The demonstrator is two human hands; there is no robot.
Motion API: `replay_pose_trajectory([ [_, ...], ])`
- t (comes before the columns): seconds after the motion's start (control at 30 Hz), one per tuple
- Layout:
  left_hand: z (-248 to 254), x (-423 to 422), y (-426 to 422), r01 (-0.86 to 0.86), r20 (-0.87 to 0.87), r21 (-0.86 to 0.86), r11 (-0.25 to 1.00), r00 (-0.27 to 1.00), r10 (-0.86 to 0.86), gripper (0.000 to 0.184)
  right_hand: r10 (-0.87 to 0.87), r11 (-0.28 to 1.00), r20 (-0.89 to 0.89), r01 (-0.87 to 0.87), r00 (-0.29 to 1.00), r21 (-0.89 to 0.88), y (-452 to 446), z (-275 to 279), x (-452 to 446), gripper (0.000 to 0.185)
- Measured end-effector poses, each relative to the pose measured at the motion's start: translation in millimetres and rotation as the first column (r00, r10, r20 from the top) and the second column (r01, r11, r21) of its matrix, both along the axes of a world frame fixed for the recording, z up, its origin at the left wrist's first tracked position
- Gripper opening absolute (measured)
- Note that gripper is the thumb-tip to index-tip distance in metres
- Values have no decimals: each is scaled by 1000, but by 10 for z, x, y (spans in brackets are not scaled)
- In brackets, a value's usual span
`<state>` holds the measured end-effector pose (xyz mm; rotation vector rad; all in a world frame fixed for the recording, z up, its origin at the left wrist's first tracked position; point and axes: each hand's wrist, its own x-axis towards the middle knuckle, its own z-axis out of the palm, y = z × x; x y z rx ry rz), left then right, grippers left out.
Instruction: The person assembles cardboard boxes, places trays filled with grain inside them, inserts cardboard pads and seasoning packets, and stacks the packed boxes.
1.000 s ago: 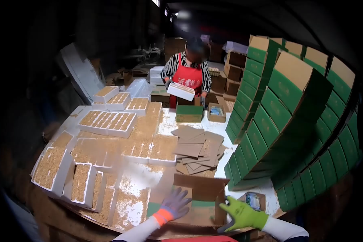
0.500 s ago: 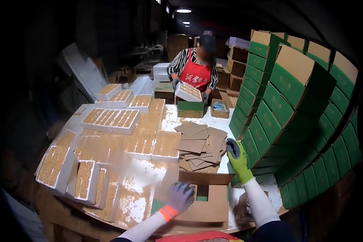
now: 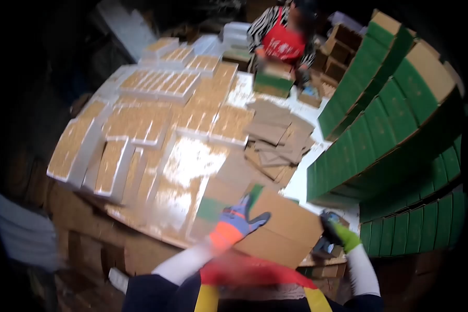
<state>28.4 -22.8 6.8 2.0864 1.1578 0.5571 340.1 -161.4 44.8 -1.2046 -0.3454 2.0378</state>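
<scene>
The left hand (image 3: 240, 220), in a blue-grey glove with an orange cuff, spreads its fingers across a flat-panelled brown cardboard carton (image 3: 288, 226). The right hand (image 3: 340, 231), lime-and-dark gloved, is at the carton's right edge, its grip unclear. Thin cardboard sheets (image 3: 275, 127) overlap beyond them; grainy-topped white rectangular trays (image 3: 93, 153) lie leftward.

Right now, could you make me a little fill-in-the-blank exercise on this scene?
The left grip has a bright ____ cuff.
The box at that grip is made of ____.
The co-worker has an apron coloured ____.
The tall stacked boxes are mainly coloured ____.

Missing words: orange; cardboard; red; green.
</scene>
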Motion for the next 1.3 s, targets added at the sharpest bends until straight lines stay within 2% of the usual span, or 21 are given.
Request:
replay_pose_trajectory([
  [0.03, 76, -98, -79, -25, -25, -46, 999, 999, 23, 91, 35, 999, -257, -36, 966, -1, -64, 172, -30, 70],
  [0.07, 185, -150, -80, 82, 64, 159, 984, 994, -93, 92, 45, 999, -364, -38, 930, 25, -109, 255, -91, 69],
  [0.1, 248, -175, -67, 173, 129, 366, 914, 964, -234, 94, 7, 998, -320, 15, 947, 67, -151, 276, -163, 68],
  [0.17, 272, -413, 85, 261, 172, 402, 878, 920, -353, 96, -215, 947, 110, 180, 970, 267, -163, -127, -499, 67],
  [0.2, 5, -511, 129, 216, 550, 195, 957, 783, -289, 99, -324, 918, 344, 204, 881, 341, -173, -330, -667, 69],
  [0.27, -53, -738, 271, 199, 733, -526, 827, 599, 323, 100, -468, 800, 517, 96, 716, 592, -90, -942, -991, 62],
  [0.3, 47, -851, 320, 163, 634, -707, 688, 578, 514, 99, -529, 731, 543, 25, 652, 682, -125, -1258, -1108, 56],
  [0.33, -198, -912, 384, -36, 316, -643, 765, 898, 307, 93, -342, 871, 701, -69, 626, 486, -146, -1437, -1193, 74],
  [0.37, -447, -944, 420, -165, -135, -496, 852, 984, 112, 87, -123, 954, 811, -156, 572, 254, -224, -1667, -1219, 91],
  [0.4, -463, -849, 266, -168, -425, -239, 957, 904, 52, 70, -125, 869, 988, -470, 89, 152, -503, -2412, -990, 97],
  [0.43, -383, -809, 169, -214, -405, -323, 922, 912, 70, 60, -14, 885, 968, -448, 250, 129, -574, -2632, -695, 92],
  [0.53, -985, -882, 58, -226, -308, -130, 965, 935, 178, 58, -445, 859, 777, -35, 445, 511, 86, -1572, -462, 38],
  [0.63, -740, -756, 148, -271, -400, -239, 932, 902, 159, 58, -712, 629, 692, -327, 120, 705, 1184, -716, -757, 25],
  [0.73, -1147, -634, 41, -221, -378, 26, 975, 901, 214, 56, -270, 508, 588, -406, 762, 759, 2238, -204, -1940, 34],
  [0.8, -1273, -556, -10, -230, -352, 162, 960, 895, 274, 53, 65, 461, 606, -562, 793, 687, 2899, -113, -2894, 45],
  [0.87, -979, -589, -32, -346, -160, 309, 886, 899, 407, 52, -80, 169, 686, -669, 723, 724, 3558, 66, -3923, 51],
  [0.9, -778, -630, 47, -334, -196, -79, 939, 929, 314, 52, -43, 158, 620, -607, 784, 779, 3961, 100, -4423, 57],
  [1.0, -1404, -425, 39, -272, -78, -86, 959, 961, 266, 50, -200, 274, 662, -608, 722, 746, 4571, 489, -5526, 71],
  [1.1, -1339, -626, 43, -231, -11, -26, 972, 973, 231, 47, 7, 432, 544, -493, 839, 755, 4816, 361, -5898, 63],
  [1.13, -1510, -539, 33, -90, -237, 52, 995, 966, 100, 47, -113, 435, 479, -390, 871, 812, 4722, 219, -5837, 46],
  [1.3, -1019, -689, 153, -123, -116, -77, 989, 987, 113, 40, 174, 731, 517, -462, 838, 503, 4356, 431, -5604, 76],
])
